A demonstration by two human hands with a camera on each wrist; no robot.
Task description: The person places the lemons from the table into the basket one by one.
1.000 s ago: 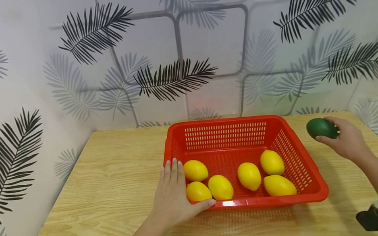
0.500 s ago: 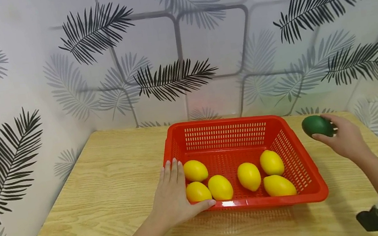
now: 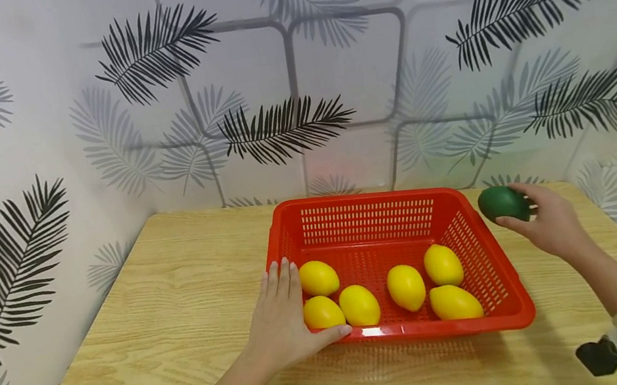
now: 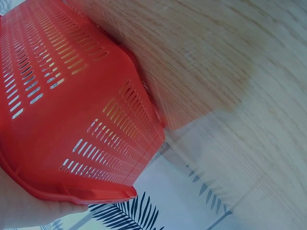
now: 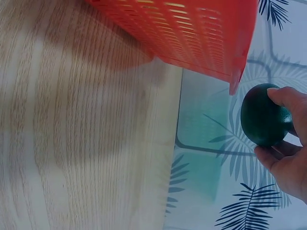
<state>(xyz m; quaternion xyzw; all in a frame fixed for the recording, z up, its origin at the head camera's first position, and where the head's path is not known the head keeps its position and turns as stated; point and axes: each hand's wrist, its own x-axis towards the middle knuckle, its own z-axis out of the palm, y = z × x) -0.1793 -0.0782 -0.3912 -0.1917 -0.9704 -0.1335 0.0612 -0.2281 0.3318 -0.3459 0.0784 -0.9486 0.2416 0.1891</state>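
Note:
A red plastic basket (image 3: 378, 335) with slotted sides sits on the table, with several yellow lemons (image 3: 360, 306) in it. My left hand (image 3: 282, 319) rests on its near left corner, fingers straight over the left rim and thumb along the front rim. From the left wrist view, only part of that hand (image 4: 29, 208) shows against the rim. To the right of the basket, my right hand (image 3: 552, 219) holds a dark green, smooth oval fruit (image 3: 502, 203), avocado-like, between thumb and fingers. The right wrist view shows the green fruit raised above the table, apart from the basket rim.
The wooden table (image 3: 180, 291) extends left and in front of the basket. A wall (image 3: 338, 68) with a leaf pattern stands behind it and at both sides. A dark object (image 3: 599, 356) hangs by the right sleeve.
My right hand has moved left and slightly up with the green fruit, closer to the basket's right rim. The left hand, basket and lemons look nearly unchanged.

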